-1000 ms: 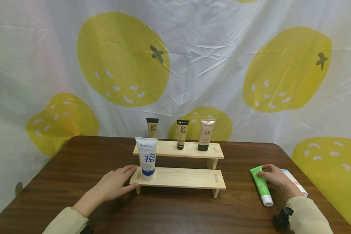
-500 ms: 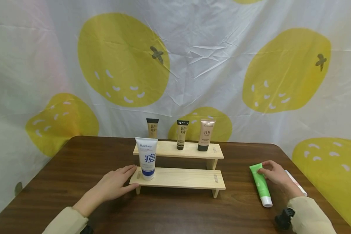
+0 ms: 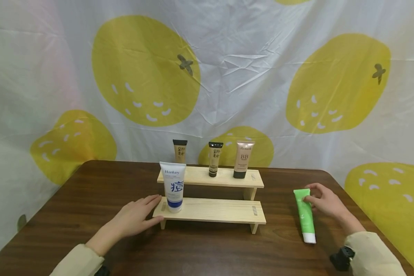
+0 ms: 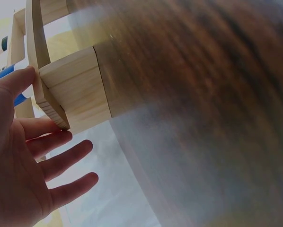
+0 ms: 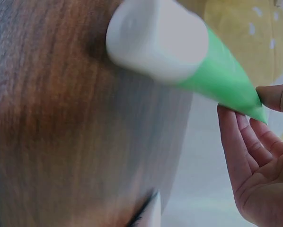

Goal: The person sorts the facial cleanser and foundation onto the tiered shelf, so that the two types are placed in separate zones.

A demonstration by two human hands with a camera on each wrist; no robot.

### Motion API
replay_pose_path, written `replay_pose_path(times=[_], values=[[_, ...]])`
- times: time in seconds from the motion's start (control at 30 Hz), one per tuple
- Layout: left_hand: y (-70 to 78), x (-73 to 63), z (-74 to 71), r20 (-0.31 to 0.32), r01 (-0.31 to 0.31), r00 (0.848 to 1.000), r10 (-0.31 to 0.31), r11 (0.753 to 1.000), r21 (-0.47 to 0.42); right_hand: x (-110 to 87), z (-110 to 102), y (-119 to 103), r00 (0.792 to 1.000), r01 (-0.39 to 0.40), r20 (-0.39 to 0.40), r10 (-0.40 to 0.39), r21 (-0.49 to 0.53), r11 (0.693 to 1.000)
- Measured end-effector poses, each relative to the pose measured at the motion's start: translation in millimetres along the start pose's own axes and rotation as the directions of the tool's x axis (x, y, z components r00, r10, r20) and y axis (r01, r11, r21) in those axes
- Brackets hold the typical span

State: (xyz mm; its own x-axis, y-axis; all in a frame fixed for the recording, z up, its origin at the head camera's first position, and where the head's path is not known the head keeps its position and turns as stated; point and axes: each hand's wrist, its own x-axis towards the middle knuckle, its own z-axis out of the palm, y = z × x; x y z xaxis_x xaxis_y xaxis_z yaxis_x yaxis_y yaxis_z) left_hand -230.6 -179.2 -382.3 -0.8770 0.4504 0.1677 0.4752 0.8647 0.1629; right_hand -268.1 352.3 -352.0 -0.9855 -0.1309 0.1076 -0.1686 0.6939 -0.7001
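Note:
My left hand (image 3: 132, 218) touches the left end of a low two-tier wooden stand (image 3: 220, 211), thumb at the front edge and fingertips at the end. In the left wrist view its other fingers (image 4: 68, 187) spread straight. A white and blue Hankey tube (image 3: 174, 188) stands cap down on the lower shelf beside that hand. At the right, my right hand (image 3: 327, 203) pinches the crimped end of a green squeeze tube (image 3: 305, 214) between thumb and fingers. The tube's white cap (image 5: 155, 40) points towards me; I cannot tell whether it touches the table.
On the upper shelf stand two gold tubes with black ends, one (image 3: 180, 150) partly behind the Hankey tube and one (image 3: 214, 159) mid-shelf, plus a pink BB tube (image 3: 243, 159). A brown wooden table (image 3: 207, 249) bears the stand. Behind hangs a fruit-patterned cloth (image 3: 234, 88).
My right hand has drawn the green tube slightly back and turned it straighter. The white and pink tube lying beside that hand has gone out of sight behind the arm. My left hand stays put.

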Motion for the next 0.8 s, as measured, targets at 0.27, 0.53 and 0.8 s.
replay_pose_path(times=[0.27, 0.53, 0.8], values=[[0.7, 0.0, -0.5, 0.004, 0.004, 1.0, -0.004, 1.0, -0.003, -2.5, -5, -13, 0.996, 0.089, -0.001, -0.089, -0.008, 0.996], [0.0, 0.6, -0.2, -0.001, -0.003, 1.0, 0.003, 1.0, -0.001, -2.8, -6, -24, 0.987, 0.158, 0.008, -0.158, -0.085, 0.984], [0.4, 0.3, -0.7, 0.002, -0.002, 1.0, 0.002, 1.0, -0.005, -4.3, -6, -33, 0.975, 0.22, 0.0, -0.221, -0.08, 0.972]])
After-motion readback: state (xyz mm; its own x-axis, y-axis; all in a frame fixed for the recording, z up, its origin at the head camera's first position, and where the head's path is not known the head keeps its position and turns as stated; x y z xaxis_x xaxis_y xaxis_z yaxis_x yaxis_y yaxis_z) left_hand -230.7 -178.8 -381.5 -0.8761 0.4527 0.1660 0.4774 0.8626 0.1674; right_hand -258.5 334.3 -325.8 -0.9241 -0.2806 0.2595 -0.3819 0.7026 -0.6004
